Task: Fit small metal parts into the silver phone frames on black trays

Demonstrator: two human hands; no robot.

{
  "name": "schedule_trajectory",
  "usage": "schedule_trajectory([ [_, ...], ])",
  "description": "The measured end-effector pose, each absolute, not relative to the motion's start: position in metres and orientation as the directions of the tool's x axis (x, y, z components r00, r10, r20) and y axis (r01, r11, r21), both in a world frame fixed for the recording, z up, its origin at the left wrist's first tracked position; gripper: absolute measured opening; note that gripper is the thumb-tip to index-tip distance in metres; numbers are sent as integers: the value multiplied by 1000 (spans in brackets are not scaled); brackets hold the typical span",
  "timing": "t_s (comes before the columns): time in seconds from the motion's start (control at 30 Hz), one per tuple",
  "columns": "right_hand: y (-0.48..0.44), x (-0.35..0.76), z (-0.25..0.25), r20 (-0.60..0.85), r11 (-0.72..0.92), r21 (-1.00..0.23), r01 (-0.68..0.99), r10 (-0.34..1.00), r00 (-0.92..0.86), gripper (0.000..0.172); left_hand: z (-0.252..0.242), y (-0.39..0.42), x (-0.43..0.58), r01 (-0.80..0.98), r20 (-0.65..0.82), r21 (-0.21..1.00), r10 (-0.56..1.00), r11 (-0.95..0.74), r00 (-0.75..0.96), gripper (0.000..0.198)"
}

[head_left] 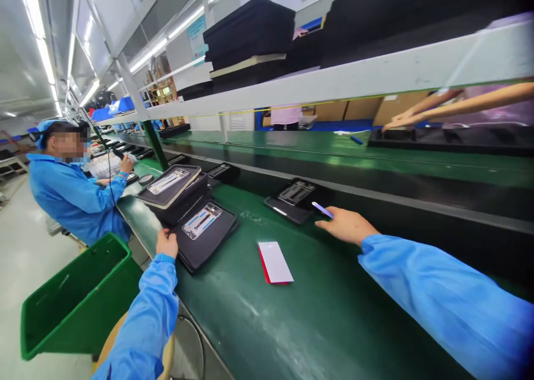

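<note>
My left hand [167, 244] is closed on the near left edge of a black foam tray [217, 240]. In that tray lies a phone frame [202, 221] with blue and white strips. My right hand [349, 225] reaches out over the bench and pinches a slim violet-and-white strip [322, 210]. Just left of that hand, a dark phone frame [296, 191] lies on another black tray [287, 209]. Between my hands, a white card [276, 262] with red beneath it rests on the green bench [246, 319].
Stacked black trays [180, 193] stand behind my left hand, one phone frame on top. A green bin [75, 302] is below the bench's left edge. A co-worker in blue [79, 193] sits left. Across the line, another person's hands [403, 121] touch a black tray [454, 141].
</note>
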State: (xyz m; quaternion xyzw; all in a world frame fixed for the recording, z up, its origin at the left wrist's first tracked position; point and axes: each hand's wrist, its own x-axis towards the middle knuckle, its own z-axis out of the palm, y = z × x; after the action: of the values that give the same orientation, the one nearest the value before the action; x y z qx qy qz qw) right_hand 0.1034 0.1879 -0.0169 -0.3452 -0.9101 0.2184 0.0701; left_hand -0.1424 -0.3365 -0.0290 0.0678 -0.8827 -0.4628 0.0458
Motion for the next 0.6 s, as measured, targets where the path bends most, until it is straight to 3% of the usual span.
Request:
schedule_trajectory([
  [0.1,205,75,-37,-19,738,-412,534,579,-815,48,-29,-340,-142,-38,66,788,-145,615,-987,42],
  [0.33,199,59,-62,-66,767,-439,467,491,-868,45,-11,-331,-125,90,194,648,-50,756,-980,32],
  [0.5,207,93,-29,-21,748,-433,503,550,-835,55,16,-326,-99,234,332,581,35,779,-943,25],
  [0.6,204,142,6,35,761,-406,507,567,-823,60,11,-297,-52,408,395,589,192,697,-898,30],
])
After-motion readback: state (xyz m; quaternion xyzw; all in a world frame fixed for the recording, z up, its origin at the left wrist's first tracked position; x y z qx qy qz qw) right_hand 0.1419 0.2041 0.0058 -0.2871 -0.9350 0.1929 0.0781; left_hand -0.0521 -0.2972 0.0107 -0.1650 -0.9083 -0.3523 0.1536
